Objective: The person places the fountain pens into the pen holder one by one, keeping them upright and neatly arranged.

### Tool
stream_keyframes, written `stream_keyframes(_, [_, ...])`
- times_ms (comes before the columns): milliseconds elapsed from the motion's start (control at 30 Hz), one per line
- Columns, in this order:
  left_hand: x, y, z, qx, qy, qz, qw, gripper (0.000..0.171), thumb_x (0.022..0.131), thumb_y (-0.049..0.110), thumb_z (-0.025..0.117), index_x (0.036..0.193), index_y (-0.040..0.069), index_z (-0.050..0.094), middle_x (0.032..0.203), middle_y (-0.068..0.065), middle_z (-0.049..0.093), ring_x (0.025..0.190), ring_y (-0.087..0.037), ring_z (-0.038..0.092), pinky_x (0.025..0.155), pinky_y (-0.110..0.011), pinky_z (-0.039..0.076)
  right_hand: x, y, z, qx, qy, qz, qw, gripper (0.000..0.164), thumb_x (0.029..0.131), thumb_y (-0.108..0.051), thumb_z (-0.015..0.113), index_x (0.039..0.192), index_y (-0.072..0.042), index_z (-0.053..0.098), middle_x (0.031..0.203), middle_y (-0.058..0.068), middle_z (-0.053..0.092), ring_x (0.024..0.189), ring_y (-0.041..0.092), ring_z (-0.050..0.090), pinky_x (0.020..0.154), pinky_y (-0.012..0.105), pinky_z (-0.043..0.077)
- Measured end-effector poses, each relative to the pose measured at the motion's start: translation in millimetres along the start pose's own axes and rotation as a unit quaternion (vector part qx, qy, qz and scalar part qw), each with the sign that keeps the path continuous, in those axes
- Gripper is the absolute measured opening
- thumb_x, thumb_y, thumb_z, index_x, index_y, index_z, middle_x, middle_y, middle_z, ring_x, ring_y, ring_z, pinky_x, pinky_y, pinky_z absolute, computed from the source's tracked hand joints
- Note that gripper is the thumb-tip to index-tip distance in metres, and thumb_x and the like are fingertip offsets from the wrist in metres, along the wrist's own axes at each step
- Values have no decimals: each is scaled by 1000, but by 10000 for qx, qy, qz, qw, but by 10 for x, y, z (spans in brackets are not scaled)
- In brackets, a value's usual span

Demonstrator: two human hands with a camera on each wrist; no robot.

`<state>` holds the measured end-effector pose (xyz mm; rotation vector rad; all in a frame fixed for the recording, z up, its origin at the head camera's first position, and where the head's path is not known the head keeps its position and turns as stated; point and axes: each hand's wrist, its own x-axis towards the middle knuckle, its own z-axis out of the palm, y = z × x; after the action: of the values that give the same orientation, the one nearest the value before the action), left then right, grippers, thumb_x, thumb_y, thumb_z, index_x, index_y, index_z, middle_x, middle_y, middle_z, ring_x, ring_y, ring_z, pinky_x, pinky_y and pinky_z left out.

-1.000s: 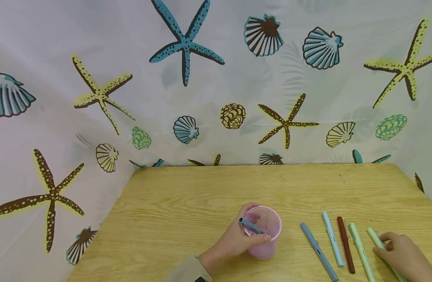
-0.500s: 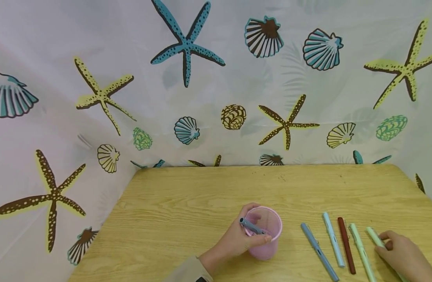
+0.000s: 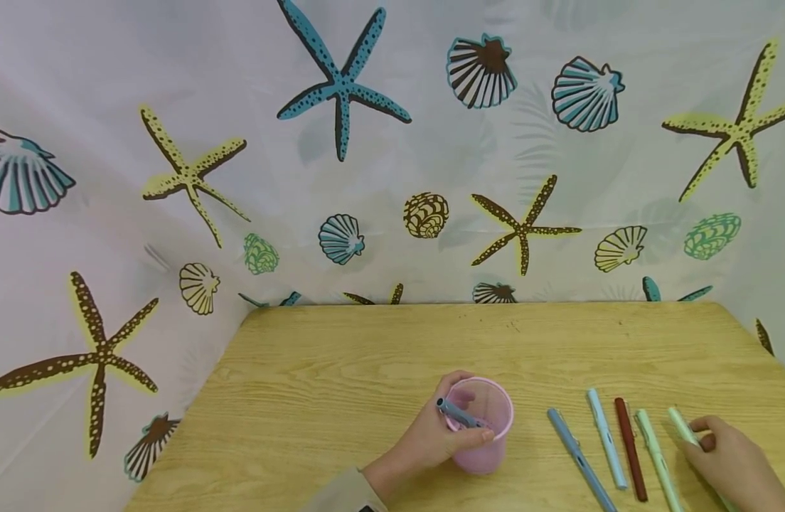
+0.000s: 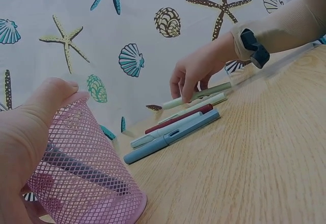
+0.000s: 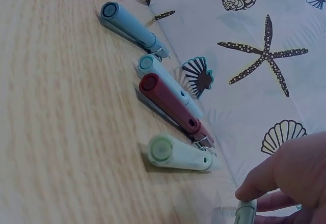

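Note:
My left hand (image 3: 424, 435) grips a pink mesh pen cup (image 3: 485, 459) from its left side, the thumb over the near rim. A blue-grey pen (image 3: 455, 410) leans inside the cup, its end poking out toward the left. At the far right, my right hand (image 3: 734, 455) pinches a light green pen (image 3: 682, 425) between thumb and fingers; its lower part is hidden under the hand. In the left wrist view, this green pen (image 4: 173, 103) lies at or just above the tabletop; I cannot tell which.
Between the cup and my right hand lie a blue pen (image 3: 581, 459), a light blue pen (image 3: 606, 439), a dark red pen (image 3: 631, 449) and a mint green pen (image 3: 658, 459), side by side. A patterned cloth (image 3: 392, 156) hangs behind the wooden table (image 3: 341, 363).
My right hand and the light green pen have shifted slightly away from me. The left hand and the cup stay in place.

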<state>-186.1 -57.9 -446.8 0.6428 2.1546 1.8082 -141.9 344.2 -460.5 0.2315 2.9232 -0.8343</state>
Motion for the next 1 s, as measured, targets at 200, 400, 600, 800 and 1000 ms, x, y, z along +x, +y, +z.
stream_keyframes(200, [-18,-22,12,63,47,18,10000,74,75,28,78,134,27,33,128,-9,45,119,-31,44,90,-46,42,-19,-36,-8,301,46,153,9994,50,89,-19,58,117,19,40,81,12,59,64,19,54,55,36,46])
stream_keyframes(400, [-16,-46,18,36,31,18,10000,74,76,28,78,135,28,34,128,-8,44,118,-30,45,89,-46,43,-40,-82,-12,459,202,53,9987,52,91,-24,55,120,16,39,88,16,57,72,24,57,55,35,46])
stream_keyframes(600, [-9,-41,13,-1,77,3,10000,73,75,28,79,133,30,34,129,-9,44,119,-31,43,89,-47,42,-48,-219,-24,599,426,-47,9973,50,92,-26,53,121,13,40,93,19,57,76,26,59,56,36,48])
stream_keyframes(800, [-1,-25,5,-3,96,-18,10000,74,75,27,79,134,30,34,129,-8,44,121,-31,42,90,-47,42,-86,-364,-27,717,683,-338,9945,44,92,-22,55,120,9,43,93,16,56,75,23,57,57,35,47])
stream_keyframes(1000, [2,-22,3,-26,59,-30,10000,78,75,28,79,137,22,32,128,-9,44,121,-31,42,90,-47,42,-115,-489,-37,721,883,-447,9925,40,92,-21,56,119,6,43,93,16,56,75,24,55,56,34,45])
